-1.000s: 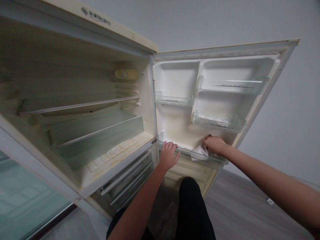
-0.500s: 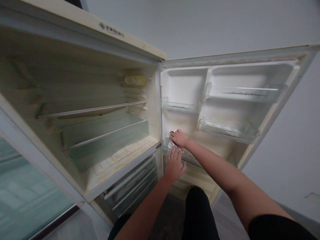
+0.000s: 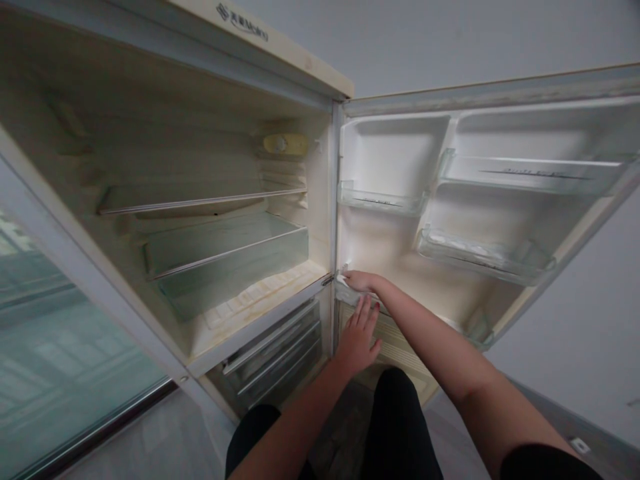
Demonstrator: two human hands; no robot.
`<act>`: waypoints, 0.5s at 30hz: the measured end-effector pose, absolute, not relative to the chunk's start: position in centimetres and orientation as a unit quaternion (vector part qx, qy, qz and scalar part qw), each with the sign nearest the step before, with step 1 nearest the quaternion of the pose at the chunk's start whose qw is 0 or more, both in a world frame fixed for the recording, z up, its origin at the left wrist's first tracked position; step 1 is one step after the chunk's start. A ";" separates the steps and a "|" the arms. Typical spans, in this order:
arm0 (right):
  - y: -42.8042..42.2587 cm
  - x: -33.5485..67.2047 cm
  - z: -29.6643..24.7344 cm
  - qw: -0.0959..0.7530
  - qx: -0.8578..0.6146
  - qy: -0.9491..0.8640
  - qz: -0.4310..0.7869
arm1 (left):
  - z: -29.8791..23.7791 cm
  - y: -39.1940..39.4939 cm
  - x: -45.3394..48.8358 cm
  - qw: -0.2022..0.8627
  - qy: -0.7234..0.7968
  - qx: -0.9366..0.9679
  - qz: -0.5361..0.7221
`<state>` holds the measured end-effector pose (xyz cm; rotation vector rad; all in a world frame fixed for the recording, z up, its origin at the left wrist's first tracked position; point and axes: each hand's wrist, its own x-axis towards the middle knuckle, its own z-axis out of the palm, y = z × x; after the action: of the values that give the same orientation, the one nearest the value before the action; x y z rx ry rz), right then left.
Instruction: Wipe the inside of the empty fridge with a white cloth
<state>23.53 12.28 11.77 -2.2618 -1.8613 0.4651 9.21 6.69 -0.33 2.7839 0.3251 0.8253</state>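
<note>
My right hand (image 3: 362, 281) reaches into the lowest bin (image 3: 353, 295) of the open refrigerator door, at its hinge-side end. Its fingers are bent around a white cloth (image 3: 343, 281), only a sliver of which shows; it may be a paper wipe. Just below and in front, my left hand (image 3: 358, 339) is open with its fingers stretched, the tips close to the bin's front edge. Whether they touch it I cannot tell. The refrigerator door (image 3: 380, 247) stands swung out to the right.
Higher on the door sit clear bins (image 3: 385, 200). The refrigerator cabinet on the left has a glass shelf (image 3: 200, 200), a clear drawer (image 3: 240, 263) and a yellowish lamp cover (image 3: 285, 144). Freezer drawers (image 3: 280, 353) lie below. My knees (image 3: 400, 413) are close beneath my arms.
My right hand has moved down and lower into the bin with the cloth, which is now mostly hidden. The left hand stays open near the bin edge. The view has shifted somewhat.
</note>
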 end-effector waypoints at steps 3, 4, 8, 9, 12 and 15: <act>10.4 25.2 12.2 0.074 -0.737 -0.637 0.212 | -1.4 6.4 8.1 0.099 0.101 0.956 0.255; 9.4 26.0 12.3 0.069 -0.729 -0.641 0.228 | -1.7 6.3 7.7 0.093 0.098 0.959 0.248; 4.4 29.5 12.2 0.059 -0.683 -0.663 0.299 | -1.6 7.2 7.0 0.076 0.097 0.959 0.255; 2.9 30.4 12.1 0.063 -0.668 -0.669 0.320 | -1.3 7.7 7.0 0.074 0.101 0.956 0.266; -1.8 32.6 12.1 0.065 -0.657 -0.658 0.362 | -0.4 9.3 7.5 0.063 0.115 0.944 0.303; -6.1 33.7 12.4 0.031 -0.707 -0.615 0.347 | 0.1 11.0 8.4 0.035 0.130 0.932 0.335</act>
<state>33.65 -6.12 12.42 -2.1787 -1.8940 1.0696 8.40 11.03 0.13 2.8667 0.4001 1.0303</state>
